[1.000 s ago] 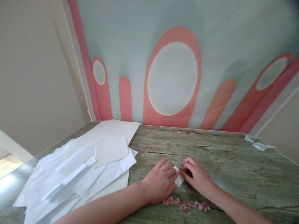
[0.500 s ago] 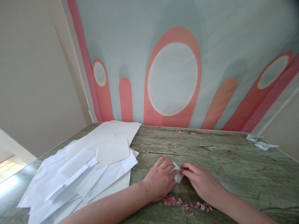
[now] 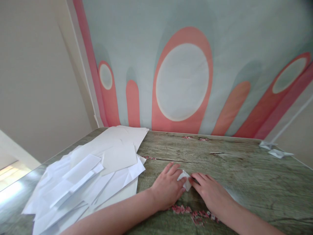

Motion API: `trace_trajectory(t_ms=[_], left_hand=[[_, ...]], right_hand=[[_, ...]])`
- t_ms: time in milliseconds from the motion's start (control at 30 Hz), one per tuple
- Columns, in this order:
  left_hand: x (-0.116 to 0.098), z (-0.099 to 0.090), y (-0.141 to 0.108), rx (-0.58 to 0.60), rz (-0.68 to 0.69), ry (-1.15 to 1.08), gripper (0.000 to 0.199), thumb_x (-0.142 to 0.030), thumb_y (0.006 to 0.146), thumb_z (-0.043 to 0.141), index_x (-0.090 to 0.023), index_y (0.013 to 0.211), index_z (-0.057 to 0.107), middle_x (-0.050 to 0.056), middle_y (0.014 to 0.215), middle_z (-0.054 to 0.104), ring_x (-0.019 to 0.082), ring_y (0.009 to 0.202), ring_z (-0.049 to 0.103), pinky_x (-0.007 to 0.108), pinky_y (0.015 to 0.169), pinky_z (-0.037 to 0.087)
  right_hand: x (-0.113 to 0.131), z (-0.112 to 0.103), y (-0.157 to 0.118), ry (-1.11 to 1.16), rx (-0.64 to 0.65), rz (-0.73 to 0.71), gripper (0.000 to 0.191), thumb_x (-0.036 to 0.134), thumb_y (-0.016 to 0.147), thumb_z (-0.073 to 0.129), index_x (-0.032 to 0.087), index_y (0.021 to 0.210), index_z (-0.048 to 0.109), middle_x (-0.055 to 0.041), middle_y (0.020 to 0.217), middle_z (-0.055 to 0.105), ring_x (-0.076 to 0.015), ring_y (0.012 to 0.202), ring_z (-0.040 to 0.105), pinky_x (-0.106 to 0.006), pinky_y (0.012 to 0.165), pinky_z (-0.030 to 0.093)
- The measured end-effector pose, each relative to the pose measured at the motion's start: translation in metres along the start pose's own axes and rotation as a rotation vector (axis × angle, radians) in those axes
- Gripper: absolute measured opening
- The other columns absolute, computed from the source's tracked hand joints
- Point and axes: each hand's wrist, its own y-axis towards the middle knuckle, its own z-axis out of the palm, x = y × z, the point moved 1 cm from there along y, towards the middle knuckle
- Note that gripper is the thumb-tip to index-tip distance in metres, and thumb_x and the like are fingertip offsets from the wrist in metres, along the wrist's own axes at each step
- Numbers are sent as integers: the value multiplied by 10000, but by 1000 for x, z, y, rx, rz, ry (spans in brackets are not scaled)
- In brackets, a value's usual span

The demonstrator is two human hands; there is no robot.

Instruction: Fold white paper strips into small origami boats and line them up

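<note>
A small folded piece of white paper (image 3: 186,182) lies on the wood-patterned table between my two hands. My left hand (image 3: 168,187) rests on the table at its left, with fingertips pressing on the paper's left part. At its right edge, my right hand (image 3: 207,189) pinches the paper between thumb and fingers. The fingers hide parts of the folded paper on both sides.
A loose pile of white sheets (image 3: 119,156), some folded, covers the left part of the table (image 3: 234,166). Two small folded white papers (image 3: 280,153) sit at the far right edge. A patterned wall (image 3: 182,81) rises behind the table.
The fingers of my right hand have shifted slightly at the paper's right edge, and a bit more of the paper shows. The whole view has moved slightly.
</note>
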Motion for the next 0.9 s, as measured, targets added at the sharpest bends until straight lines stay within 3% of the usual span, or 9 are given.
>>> trace_trajectory(t_ms=[433, 700, 900], left_hand=[[0, 2, 0, 4, 8, 18, 356, -406, 906, 395, -194, 1159, 529, 77, 1180, 512, 246, 1260, 299, 419, 1073, 145], [1, 4, -2, -3, -14, 25, 383, -428, 902, 401, -222, 1211, 493, 70, 1171, 515, 242, 1263, 294, 420, 1072, 147], [0, 1, -2, 5, -34, 23, 387, -438, 902, 398, -241, 1224, 479, 62, 1175, 512, 241, 1267, 287, 420, 1070, 150]], right_hand=[[-5, -3, -1, -6, 30, 32, 267, 8, 739, 505, 170, 876, 667, -50, 886, 614, -200, 795, 562, -336, 690, 445], [-5, 5, -4, 93, -114, -11, 394, -11, 768, 401, 145, 1069, 601, -85, 1074, 591, -207, 934, 537, -350, 785, 458], [-2, 7, -1, 57, -122, -26, 368, -1, 777, 406, 134, 1056, 603, -93, 1042, 599, -216, 921, 543, -358, 763, 474]])
